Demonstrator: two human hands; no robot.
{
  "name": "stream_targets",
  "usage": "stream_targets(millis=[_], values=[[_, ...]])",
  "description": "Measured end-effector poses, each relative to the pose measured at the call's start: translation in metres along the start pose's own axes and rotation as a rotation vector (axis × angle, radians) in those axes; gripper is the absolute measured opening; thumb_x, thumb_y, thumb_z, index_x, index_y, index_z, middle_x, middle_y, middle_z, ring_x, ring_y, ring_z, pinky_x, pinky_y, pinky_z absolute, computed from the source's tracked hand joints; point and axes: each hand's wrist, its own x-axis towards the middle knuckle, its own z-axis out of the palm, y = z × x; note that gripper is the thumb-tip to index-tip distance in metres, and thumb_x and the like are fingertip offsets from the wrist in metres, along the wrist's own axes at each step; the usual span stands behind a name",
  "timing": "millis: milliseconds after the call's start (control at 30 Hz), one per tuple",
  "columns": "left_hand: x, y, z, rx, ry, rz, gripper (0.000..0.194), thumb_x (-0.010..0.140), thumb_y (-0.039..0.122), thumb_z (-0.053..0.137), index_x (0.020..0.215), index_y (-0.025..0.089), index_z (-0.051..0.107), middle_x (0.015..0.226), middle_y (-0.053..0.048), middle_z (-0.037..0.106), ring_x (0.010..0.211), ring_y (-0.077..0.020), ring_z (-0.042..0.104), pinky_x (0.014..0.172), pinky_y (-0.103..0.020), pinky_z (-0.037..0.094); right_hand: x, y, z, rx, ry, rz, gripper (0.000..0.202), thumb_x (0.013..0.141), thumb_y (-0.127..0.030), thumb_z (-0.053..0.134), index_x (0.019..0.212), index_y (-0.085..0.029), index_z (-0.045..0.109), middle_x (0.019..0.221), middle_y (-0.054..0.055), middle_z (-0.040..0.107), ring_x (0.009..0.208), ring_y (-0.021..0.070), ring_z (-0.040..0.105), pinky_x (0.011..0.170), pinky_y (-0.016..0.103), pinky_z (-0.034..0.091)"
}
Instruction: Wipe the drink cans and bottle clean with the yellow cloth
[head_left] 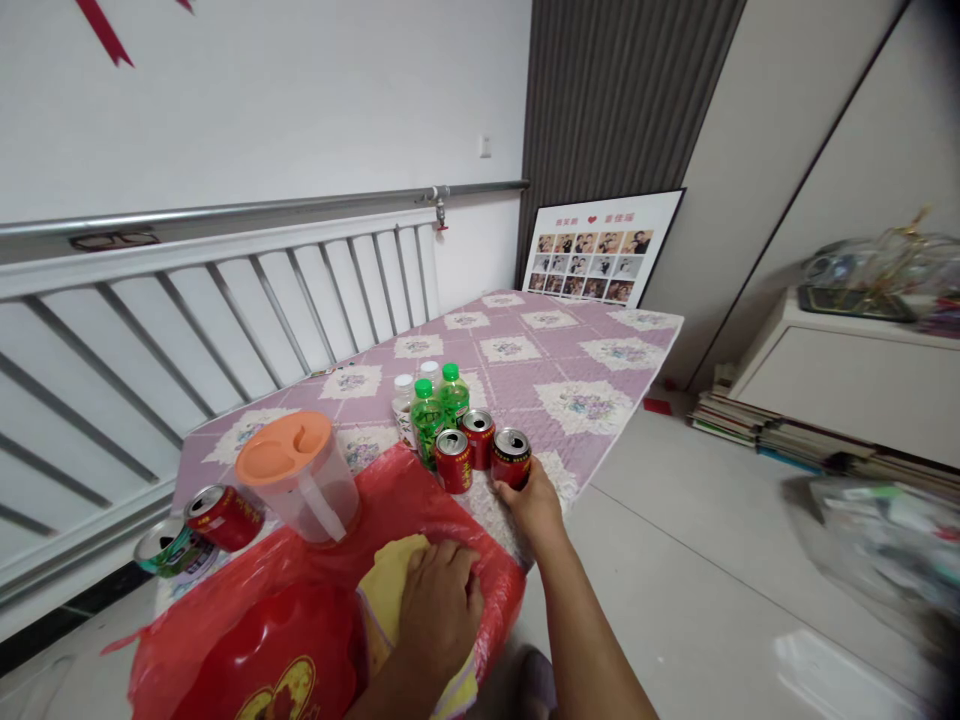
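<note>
My right hand (534, 498) is closed around a red can (511, 462) with an opened top, which stands upright at the table's near right edge. Two more red cans, one in front (453, 465) and one behind (479, 440), stand just left of it. My left hand (444, 600) presses down on a yellow cloth (397, 565), its fingers bent over the fabric. Under the cloth lies a red plastic sheet or bag (420, 500). Beside the cloth sits a red scalloped tray (277, 625) with a gold pattern.
Bottles with green caps (427, 425) and white caps (405, 405) stand behind the cans. A clear pitcher (319, 505) with an orange lid is at left, near a red can (225, 517) and a green can (174, 548). The tablecloth (555, 345) is purple.
</note>
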Motion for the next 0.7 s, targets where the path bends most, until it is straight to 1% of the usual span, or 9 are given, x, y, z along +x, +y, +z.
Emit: stream_targets(millis=[133,333,467,567,700], values=[[0.0003,0.0004,0.0003,0.009,-0.006,-0.004,0.027,0.084,0.015,0.048,0.102,0.027,0.064,0.106,-0.001,0.067,0.104,-0.0220,0.056,0.097,-0.039,0.031,0.0001,-0.0004,-0.0003,-0.021,-0.015,0.017,0.051,0.069,-0.028,0.071,0.116,-0.017,0.054,0.101,0.010,0.071,0.093,0.0272,0.066,0.080,0.034,0.048],[-0.0003,0.0008,0.0001,0.018,-0.017,-0.010,0.028,0.084,0.015,0.047,0.103,0.027,0.064,0.108,-0.001,0.067,0.105,-0.0216,0.056,0.098,-0.038,0.031,0.0000,-0.0010,-0.0011,-0.019,-0.028,0.018,0.061,0.067,-0.028,0.073,0.123,-0.015,0.050,0.109,0.012,0.070,0.098,0.0272,0.066,0.083,0.035,0.049],[-0.0013,-0.0002,0.0012,0.022,-0.012,-0.004,0.028,0.084,0.015,0.047,0.103,0.027,0.064,0.108,-0.001,0.067,0.105,-0.0216,0.056,0.099,-0.039,0.031,-0.0002,-0.0004,-0.0015,-0.019,-0.020,0.020,0.066,0.067,-0.028,0.072,0.127,-0.015,0.047,0.112,0.013,0.068,0.101,0.0286,0.065,0.086,0.038,0.048],[-0.0016,-0.0009,0.0024,0.021,-0.001,-0.007,0.027,0.084,0.016,0.048,0.102,0.027,0.063,0.108,0.000,0.067,0.105,-0.0218,0.056,0.098,-0.040,0.031,0.0000,0.0020,-0.0010,-0.012,-0.017,0.017,0.068,0.066,-0.027,0.072,0.128,-0.016,0.047,0.111,0.012,0.069,0.103,0.0293,0.065,0.088,0.040,0.048],[-0.0017,-0.0012,0.0036,0.024,0.008,0.005,0.027,0.085,0.016,0.048,0.103,0.027,0.063,0.109,0.000,0.067,0.106,-0.0216,0.056,0.098,-0.040,0.031,0.0007,0.0084,-0.0001,0.022,-0.013,-0.003,0.072,0.063,-0.028,0.074,0.129,-0.019,0.048,0.113,0.010,0.068,0.106,0.0286,0.064,0.091,0.039,0.048]])
